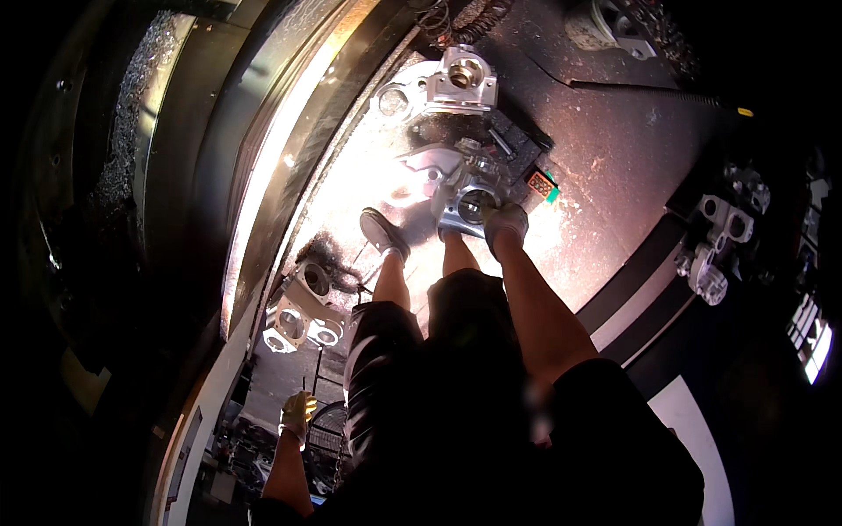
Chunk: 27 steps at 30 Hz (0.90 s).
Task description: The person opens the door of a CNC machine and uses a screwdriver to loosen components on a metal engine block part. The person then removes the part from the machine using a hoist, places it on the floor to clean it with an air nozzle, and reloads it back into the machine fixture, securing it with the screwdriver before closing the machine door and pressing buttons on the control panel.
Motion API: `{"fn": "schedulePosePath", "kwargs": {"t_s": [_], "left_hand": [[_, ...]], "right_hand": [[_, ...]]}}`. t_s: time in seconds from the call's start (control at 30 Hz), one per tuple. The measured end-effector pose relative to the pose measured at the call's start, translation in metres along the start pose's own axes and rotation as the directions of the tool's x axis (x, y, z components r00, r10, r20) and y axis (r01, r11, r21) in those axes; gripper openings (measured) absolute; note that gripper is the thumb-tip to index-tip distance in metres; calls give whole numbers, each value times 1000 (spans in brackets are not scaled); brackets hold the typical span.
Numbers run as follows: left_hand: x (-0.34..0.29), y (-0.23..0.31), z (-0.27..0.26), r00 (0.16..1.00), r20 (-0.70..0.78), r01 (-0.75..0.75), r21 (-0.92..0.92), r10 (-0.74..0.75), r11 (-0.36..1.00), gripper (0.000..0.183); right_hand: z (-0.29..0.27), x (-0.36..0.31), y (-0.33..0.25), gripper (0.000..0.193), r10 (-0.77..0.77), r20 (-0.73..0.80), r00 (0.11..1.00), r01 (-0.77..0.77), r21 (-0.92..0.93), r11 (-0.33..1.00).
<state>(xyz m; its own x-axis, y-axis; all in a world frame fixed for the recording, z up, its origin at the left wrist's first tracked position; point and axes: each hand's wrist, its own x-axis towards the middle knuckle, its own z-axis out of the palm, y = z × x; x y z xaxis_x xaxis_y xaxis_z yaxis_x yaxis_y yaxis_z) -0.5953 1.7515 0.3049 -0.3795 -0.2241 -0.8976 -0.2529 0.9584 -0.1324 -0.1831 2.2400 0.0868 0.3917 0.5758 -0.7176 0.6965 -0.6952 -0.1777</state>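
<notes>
My right hand (506,226), in a grey work glove, reaches down and grips the near right side of a machined metal casting (456,203) with a round bore. The casting stands on the floor in front of my feet; my fingertips are partly hidden against it. My left hand (296,414), in a pale glove with yellowish fingers, is held out low at the left. Its fingers are curled, and a thin dark tip pokes up above them. Beyond the gripped casting sits another silver casting (462,81) with a round bore.
More bored castings (294,317) lie left of my legs, others (721,223) at the far right. A long machine edge (285,149) runs along the left, with metal chips behind it. An orange-and-green block (542,185) and a dark hose (649,88) lie on the floor.
</notes>
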Motion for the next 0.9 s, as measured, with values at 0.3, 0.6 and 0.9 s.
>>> {"fn": "schedulePosePath", "kwargs": {"t_s": [0.3, 0.6, 0.9], "left_hand": [[-2, -89, 25, 992, -6, 121, -215, -125, 969, 46], [-2, -139, 43, 978, 27, 203, -345, -206, 917, 40], [23, -108, 58, 992, 55, 123, -340, -111, 932, 42]], "right_hand": [[61, 56, -54, 55, -81, 57, 995, 93, -231, 969], [59, 123, -48, 58, -76, 43, 996, 80, -115, 990], [62, 127, -86, 87, -122, -10, 993, 112, -322, 940]]}}
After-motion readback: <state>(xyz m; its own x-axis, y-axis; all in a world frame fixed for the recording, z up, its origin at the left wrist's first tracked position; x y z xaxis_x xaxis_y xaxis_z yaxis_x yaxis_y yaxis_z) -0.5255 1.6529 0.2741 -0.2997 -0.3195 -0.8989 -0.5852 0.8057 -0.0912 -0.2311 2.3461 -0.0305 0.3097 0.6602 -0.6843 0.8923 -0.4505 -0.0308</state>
